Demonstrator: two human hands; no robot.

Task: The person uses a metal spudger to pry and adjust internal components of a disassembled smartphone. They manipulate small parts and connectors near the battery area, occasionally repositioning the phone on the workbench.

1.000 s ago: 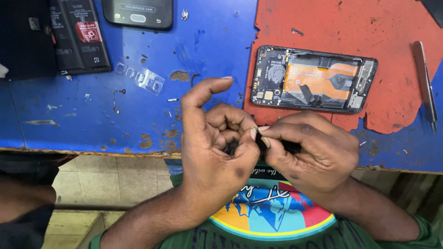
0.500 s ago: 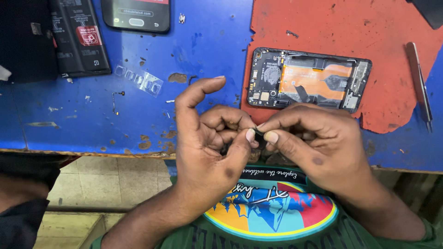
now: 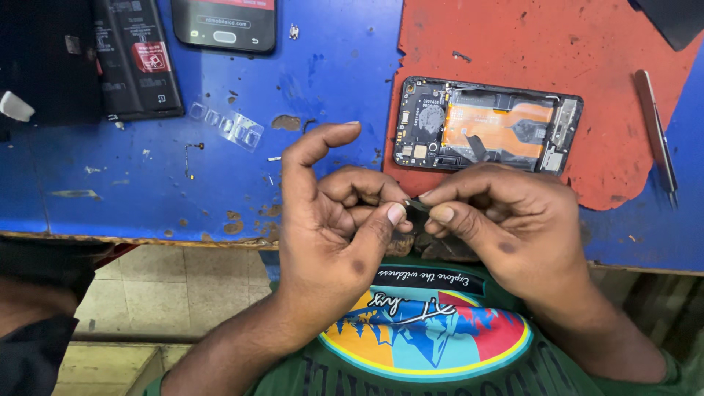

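Left hand: the left hand [image 3: 334, 227] sits at the near edge of the worktop, forefinger stuck out straight toward 12 o'clock, other fingers curled in; thumb tip pressed to a small dark part [image 3: 418, 206].
Right hand: the right hand [image 3: 506, 227] meets it from 3 o'clock, fingers bunched tight, thumb and forefinger pinched on the same small dark part.
Small dark part: caught between the fingertips of both hands, right where they touch, just over the worktop's near edge; too small and too covered to tell its kind.
Opened phone: an opened phone [image 3: 488, 126] with its back off lies at 12 o'clock from the right hand, close to the knuckles; green board at its left end, orange sheet across the middle.
Red mat: the opened phone rests on a worn red mat [image 3: 513, 37] covering the right part of the worktop.
Worktop: blue worktop [image 3: 147, 191], chipped and scratched.
Tweezers: tweezers [image 3: 655, 125] lie at 2 o'clock from the right hand, well apart, across the mat's right edge.
Clear strip: a clear plastic strip [image 3: 227, 125] lies at 10 o'clock from the left hand.
Battery: a black battery [image 3: 136, 59] lies farther out at 10 o'clock.
Second phone: a dark phone [image 3: 224, 22], screen up, at the top edge, at 11 o'clock.
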